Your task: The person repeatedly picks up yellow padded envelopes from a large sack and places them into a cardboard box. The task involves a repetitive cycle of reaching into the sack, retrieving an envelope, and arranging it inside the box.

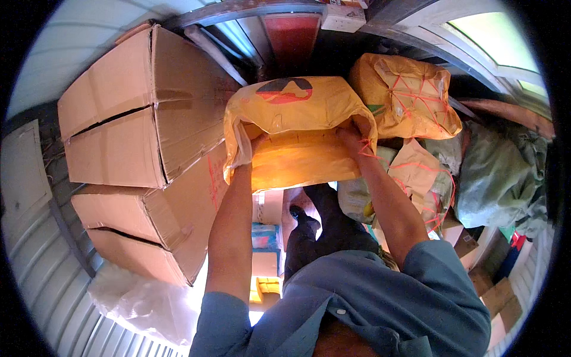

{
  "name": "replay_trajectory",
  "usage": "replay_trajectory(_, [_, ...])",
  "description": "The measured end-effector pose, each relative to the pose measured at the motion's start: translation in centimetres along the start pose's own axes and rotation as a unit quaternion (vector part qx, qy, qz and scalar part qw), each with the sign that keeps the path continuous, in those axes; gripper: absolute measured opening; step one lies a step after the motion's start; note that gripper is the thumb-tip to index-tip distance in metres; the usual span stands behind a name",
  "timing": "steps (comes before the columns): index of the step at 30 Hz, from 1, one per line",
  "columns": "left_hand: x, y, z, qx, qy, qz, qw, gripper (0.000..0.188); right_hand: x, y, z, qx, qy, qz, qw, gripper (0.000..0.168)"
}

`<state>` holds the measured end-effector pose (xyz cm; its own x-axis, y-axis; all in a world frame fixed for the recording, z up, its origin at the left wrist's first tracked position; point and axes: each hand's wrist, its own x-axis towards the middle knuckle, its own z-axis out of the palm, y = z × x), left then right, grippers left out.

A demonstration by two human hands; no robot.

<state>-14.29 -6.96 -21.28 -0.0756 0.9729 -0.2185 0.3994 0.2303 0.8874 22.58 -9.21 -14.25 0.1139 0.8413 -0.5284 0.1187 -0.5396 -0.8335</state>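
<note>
A large yellow woven plastic sack [308, 156] with a black and red print lies before me, its mouth open towards my body. Both of my forearms reach into that mouth. My left hand [258, 140] is inside at the left edge, beside a translucent liner; the sack's fold hides most of it. Inside the right edge is my right hand [348, 136], its fingers mostly hidden. Red string [368, 149] lies across my right wrist and trails to the right. Whether either hand grips anything cannot be seen.
Large cardboard boxes [192, 107] are stacked at the left, above a clear plastic bag [147, 299]. A second yellow sack [415, 98], laced with red string, lies at the upper right. Grey-green sacks [495, 174] stand at the right. A metal beam [250, 13] crosses the top.
</note>
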Motion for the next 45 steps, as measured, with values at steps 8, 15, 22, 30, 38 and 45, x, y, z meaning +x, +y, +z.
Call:
replay_trajectory(8, [0.2,3.9,-1.0,0.041,-0.003,0.039,0.998,0.091,-0.6,-0.9,0.3,-0.063,0.048,0.089,0.993,0.073])
replay_trajectory(15, [0.5,11.3,-3.5,-0.180,-0.068,0.158,0.968,0.071,-2.4,-4.4,0.9,-0.020,0.057,0.086,0.994,0.071])
replay_trajectory(22, [-1.6,17.3,-5.2,-0.023,-0.040,-0.118,0.992,0.056,-4.2,-13.3,-1.6,-0.178,0.057,0.011,0.982,0.061])
replay_trajectory(30, [-3.6,25.6,-9.0,-0.070,0.017,-0.113,0.991,0.055,-11.2,-25.1,-5.1,-0.076,-0.032,-0.002,0.997,0.054])
replay_trajectory(38, [-20.5,30.9,-13.6,0.013,0.064,-0.116,0.991,0.079,-21.1,-24.4,-4.8,-0.112,-0.078,-0.082,0.987,0.061])
replay_trajectory(45, [-41.4,21.0,-15.6,0.039,0.263,-0.276,0.923,0.088,-27.0,-17.4,3.4,-0.330,-0.224,-0.105,0.911,0.064])
